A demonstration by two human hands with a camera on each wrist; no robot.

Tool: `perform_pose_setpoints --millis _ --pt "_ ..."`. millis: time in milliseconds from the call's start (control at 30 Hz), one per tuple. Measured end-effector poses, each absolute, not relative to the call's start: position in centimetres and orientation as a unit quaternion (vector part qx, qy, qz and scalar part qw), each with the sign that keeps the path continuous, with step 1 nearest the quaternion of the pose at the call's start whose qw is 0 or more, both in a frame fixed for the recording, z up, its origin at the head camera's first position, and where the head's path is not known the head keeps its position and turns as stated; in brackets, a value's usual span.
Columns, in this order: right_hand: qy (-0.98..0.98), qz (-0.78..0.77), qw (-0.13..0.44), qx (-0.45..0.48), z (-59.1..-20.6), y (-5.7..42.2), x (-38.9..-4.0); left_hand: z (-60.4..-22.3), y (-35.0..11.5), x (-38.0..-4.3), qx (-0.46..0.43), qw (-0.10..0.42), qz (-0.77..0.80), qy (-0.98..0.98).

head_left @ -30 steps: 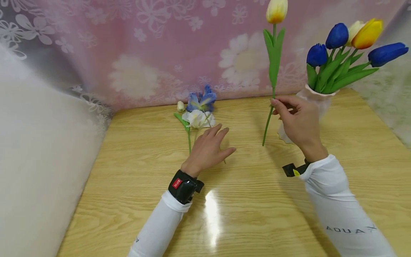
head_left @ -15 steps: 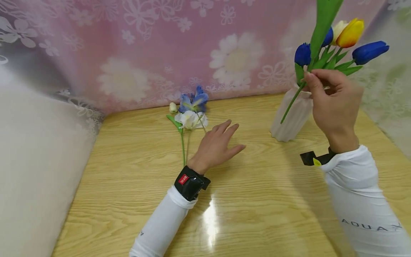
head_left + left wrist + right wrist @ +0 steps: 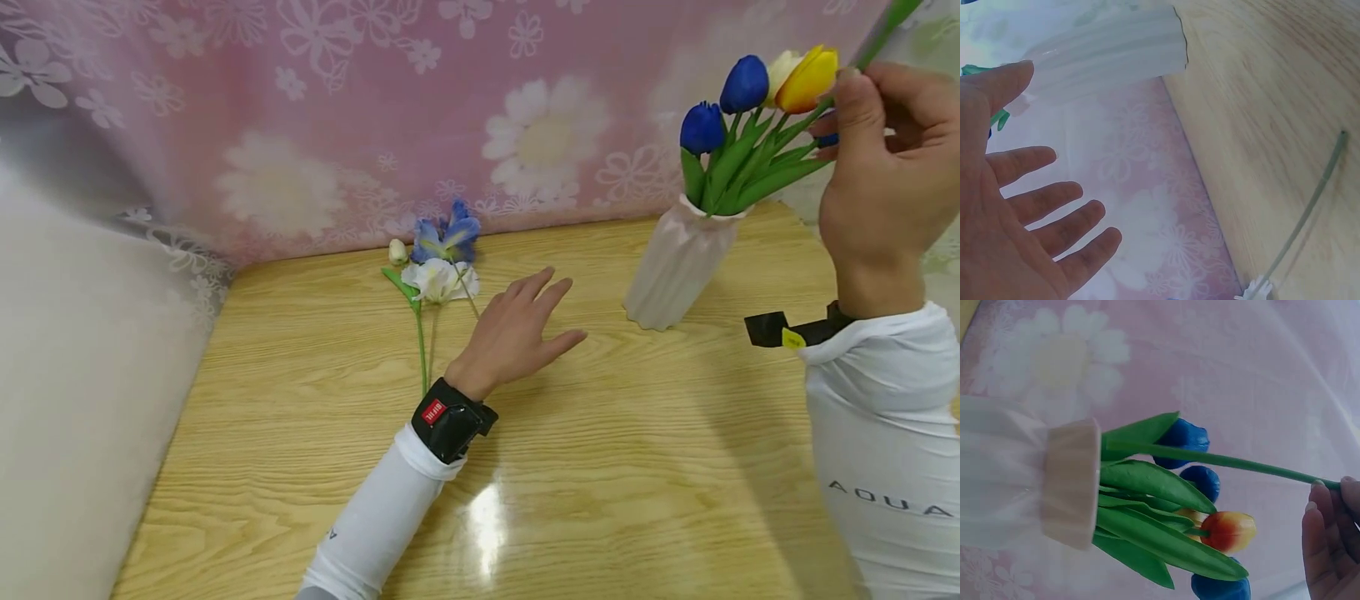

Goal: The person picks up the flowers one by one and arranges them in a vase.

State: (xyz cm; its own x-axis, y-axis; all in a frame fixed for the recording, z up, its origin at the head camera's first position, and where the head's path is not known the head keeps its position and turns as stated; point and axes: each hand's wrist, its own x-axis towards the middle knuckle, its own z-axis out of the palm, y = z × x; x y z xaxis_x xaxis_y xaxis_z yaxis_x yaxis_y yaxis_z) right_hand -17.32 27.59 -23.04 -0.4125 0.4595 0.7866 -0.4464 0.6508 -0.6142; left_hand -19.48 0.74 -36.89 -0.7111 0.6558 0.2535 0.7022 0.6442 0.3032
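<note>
"What's at left?"
"White and blue flowers (image 3: 437, 280) on the table (image 3: 600, 500); beside them the left hand (image 3: 512, 336), fingers spread."
"Further right?"
"A pale pleated vase (image 3: 678, 271) of tulips (image 3: 738, 158); a slim green stem (image 3: 1254, 466) slanting over them, pinched between the raised right hand's (image 3: 888, 171) thumb and fingertips."

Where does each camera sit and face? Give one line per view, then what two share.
Head: on the head, facing forward and down at a pale wooden table, ribbed whitish vase and pink floral cloth; left hand, right hand and white sleeves show.
Left wrist: on that wrist, facing past that hand's palm to the vase and a thin grey-green stem.
Right wrist: on that wrist, facing the vase and its blue and yellow-red tulips; fingers pinching a green stem.
Wrist views share vase and cloth.
</note>
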Motion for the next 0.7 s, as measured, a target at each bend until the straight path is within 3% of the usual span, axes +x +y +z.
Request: perform_pose_setpoints --millis 267,700 --pt "-0.723 0.458 0.517 -0.006 -23.2 27.8 -17.4 -36.8 0.9 -19.3 -0.384 0.058 -0.197 -0.9" --pt "-0.733 0.415 0.538 -0.006 -23.6 28.1 -16.8 -37.8 0.5 -19.3 -0.366 0.036 -0.2 -0.908"
